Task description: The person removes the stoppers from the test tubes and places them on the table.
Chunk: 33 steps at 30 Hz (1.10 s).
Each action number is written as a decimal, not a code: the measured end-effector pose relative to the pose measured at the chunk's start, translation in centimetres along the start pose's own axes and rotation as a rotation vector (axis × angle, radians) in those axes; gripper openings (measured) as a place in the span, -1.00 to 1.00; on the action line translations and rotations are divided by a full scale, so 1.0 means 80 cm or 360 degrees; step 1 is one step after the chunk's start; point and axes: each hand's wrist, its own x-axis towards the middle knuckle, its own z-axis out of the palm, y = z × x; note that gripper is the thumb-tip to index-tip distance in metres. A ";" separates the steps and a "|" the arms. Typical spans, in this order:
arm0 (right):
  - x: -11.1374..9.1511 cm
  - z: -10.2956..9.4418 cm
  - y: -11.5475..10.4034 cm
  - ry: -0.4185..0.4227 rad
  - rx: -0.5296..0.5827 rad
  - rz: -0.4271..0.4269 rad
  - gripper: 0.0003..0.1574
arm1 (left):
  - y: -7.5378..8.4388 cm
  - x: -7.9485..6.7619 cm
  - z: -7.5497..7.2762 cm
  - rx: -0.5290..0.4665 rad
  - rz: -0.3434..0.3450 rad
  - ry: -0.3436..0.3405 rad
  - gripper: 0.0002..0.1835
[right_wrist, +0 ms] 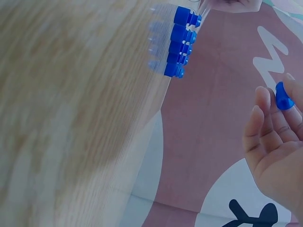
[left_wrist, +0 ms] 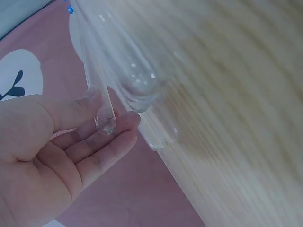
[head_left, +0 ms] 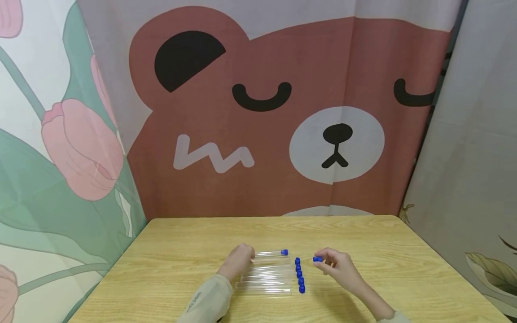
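In the head view my left hand (head_left: 237, 261) is at the left end of a row of clear test tubes (head_left: 266, 278) on the table. The left wrist view shows its thumb and fingers pinching the rounded end of one test tube (left_wrist: 102, 104). The farthest tube in the row has a blue stopper (head_left: 284, 252) at its right end. To the right, above the table, my right hand (head_left: 338, 269) pinches a loose blue stopper (right_wrist: 284, 97) between thumb and fingertips. Between the hands, several more blue stoppers (head_left: 299, 274) stand in a line beside the tubes' right ends.
The wood-grain table (head_left: 181, 242) reaches back to a hanging cloth (head_left: 258, 193) printed with a bear. A flower-print cloth (head_left: 81, 215) hangs at the left, and a pale curtain (head_left: 464, 179) at the right.
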 end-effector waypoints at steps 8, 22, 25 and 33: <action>0.001 0.000 -0.007 -0.0003 -0.0011 -0.0022 -0.85 | -0.002 0.001 0.002 0.0061 -0.0082 -0.0062 -0.89; 0.000 -0.001 -0.003 -0.0073 0.0019 0.0020 -0.87 | -0.004 0.000 0.005 0.0119 -0.0119 -0.0120 -0.84; 0.000 -0.002 0.000 -0.0082 0.0037 0.0028 -0.87 | -0.004 0.000 0.006 0.0138 -0.0114 -0.0126 -0.86; -0.002 -0.001 0.004 -0.0097 0.0053 0.0013 -0.88 | -0.003 -0.002 0.006 0.0123 -0.0103 -0.0123 -0.70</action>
